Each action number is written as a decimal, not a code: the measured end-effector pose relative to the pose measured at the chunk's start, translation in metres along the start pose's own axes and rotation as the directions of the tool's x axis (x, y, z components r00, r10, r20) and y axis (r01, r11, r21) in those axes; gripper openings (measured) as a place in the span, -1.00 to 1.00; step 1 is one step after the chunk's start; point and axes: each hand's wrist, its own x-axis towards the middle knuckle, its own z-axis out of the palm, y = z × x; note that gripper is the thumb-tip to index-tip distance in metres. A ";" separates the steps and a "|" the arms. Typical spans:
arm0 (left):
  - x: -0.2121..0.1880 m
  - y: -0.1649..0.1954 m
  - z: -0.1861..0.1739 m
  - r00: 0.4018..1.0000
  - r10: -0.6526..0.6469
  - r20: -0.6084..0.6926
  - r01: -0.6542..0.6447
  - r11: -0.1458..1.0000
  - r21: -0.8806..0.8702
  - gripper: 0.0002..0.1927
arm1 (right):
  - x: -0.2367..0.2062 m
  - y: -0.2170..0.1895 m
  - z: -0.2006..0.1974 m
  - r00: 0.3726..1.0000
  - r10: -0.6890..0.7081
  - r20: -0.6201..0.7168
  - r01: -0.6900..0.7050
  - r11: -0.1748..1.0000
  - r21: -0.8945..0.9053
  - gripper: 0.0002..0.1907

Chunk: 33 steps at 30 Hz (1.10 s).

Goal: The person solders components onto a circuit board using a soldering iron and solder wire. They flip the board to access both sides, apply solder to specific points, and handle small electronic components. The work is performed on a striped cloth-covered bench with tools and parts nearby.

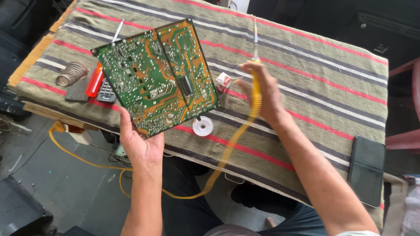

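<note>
Striped cloth (306, 83) over bench. Left hand (139, 146) grips board (155, 76) by its lower edge, solder side up, tilted above cloth. Right hand (262, 94) closed on iron (255, 65), tip away. Step, judged: positioning before soldering; next needs tip brought to a joint.

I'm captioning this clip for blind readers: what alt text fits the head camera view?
A person's left hand holds a green circuit board tilted above a striped cloth-covered table, while the right hand grips a yellow soldering iron with a yellow cord. A coiled wire stand, a red-handled tool, a small solder spool and a dark phone lie on the cloth.
</note>
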 end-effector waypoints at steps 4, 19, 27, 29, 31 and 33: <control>0.019 -0.006 0.014 1.000 0.006 0.020 -0.006 1.000 0.022 -0.39 | 0.011 -0.014 0.024 0.995 -0.051 0.085 0.054 0.998 -0.032 -0.48; 0.107 -0.199 0.122 0.937 -0.318 0.143 0.314 0.948 0.047 -0.68 | -0.059 0.043 -0.087 0.914 0.315 -0.257 -0.391 0.854 -0.343 -0.47; 0.135 -0.235 0.117 0.897 -0.417 0.150 0.401 0.907 0.126 -0.68 | -0.071 0.086 -0.106 0.902 0.262 -0.344 -0.381 0.858 -0.345 -0.71; 0.146 -0.232 0.110 0.894 -0.429 0.128 0.417 0.902 0.111 -0.68 | -0.074 0.095 -0.120 0.858 0.288 -0.425 -0.416 0.876 -0.245 -0.70; 0.158 -0.231 0.104 0.902 -0.422 0.087 0.402 0.897 0.186 -0.68 | -0.083 0.095 -0.139 0.778 0.403 -0.481 -0.428 0.902 0.063 -0.54; 0.171 -0.230 0.102 0.902 -0.421 0.098 0.392 0.891 0.228 -0.66 | -0.088 0.098 -0.154 0.680 0.556 -0.477 -0.374 0.823 0.427 -0.40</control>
